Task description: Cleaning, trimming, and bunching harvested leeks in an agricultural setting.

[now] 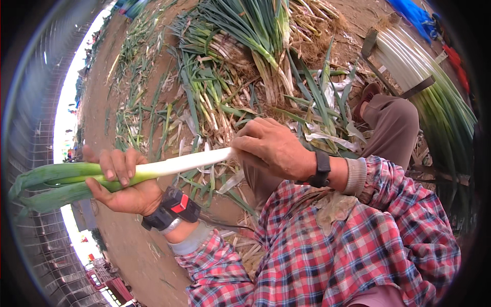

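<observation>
A long green onion [189,162] lies almost level in front of me, its clean white stalk to the right and its green leaves to the left. My left hand [128,187] is closed around it where white turns to green, with the leaves hanging out past the fingers. At the white end, the fingers of my right hand [276,146] are curled over the tip and hide it. Below and beyond the hands, loose leaves and peeled skins [332,140] litter the ground.
A pile of unpeeled green onions [261,30] with roots and soil lies ahead. To the right, a metal frame [417,87] holds a bundle of white-stalked green onions [409,59]. My bent knee [391,120] is beside it. Blue cloth [414,18] lies far right.
</observation>
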Action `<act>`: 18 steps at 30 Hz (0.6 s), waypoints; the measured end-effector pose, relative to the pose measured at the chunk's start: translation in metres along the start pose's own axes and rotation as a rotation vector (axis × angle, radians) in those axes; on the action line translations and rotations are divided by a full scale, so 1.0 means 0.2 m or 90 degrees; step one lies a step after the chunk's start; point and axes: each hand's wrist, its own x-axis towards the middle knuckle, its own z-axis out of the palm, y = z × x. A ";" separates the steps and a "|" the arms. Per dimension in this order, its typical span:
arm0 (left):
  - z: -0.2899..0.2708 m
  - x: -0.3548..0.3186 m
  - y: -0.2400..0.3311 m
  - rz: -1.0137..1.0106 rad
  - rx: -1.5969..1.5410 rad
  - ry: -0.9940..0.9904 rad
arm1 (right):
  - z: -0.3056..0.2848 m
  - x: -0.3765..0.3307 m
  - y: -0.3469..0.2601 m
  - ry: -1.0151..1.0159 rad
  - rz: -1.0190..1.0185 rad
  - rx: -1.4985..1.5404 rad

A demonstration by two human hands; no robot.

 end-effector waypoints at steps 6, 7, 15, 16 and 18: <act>0.04 -0.05 -0.05 0.013 0.065 0.034 | -0.02 0.03 0.02 -0.080 -0.061 -0.104; 0.05 -0.05 -0.05 0.010 0.064 0.036 | -0.02 0.04 0.01 -0.086 -0.069 -0.122; 0.12 -0.03 -0.07 -0.014 0.051 -0.026 | 0.02 0.04 0.02 -0.049 -0.087 -0.130; 0.12 -0.03 -0.07 -0.014 0.051 -0.028 | 0.02 0.05 0.01 -0.048 -0.073 -0.124; 0.14 -0.02 -0.07 -0.024 0.048 -0.056 | 0.01 0.05 0.02 -0.049 -0.060 -0.116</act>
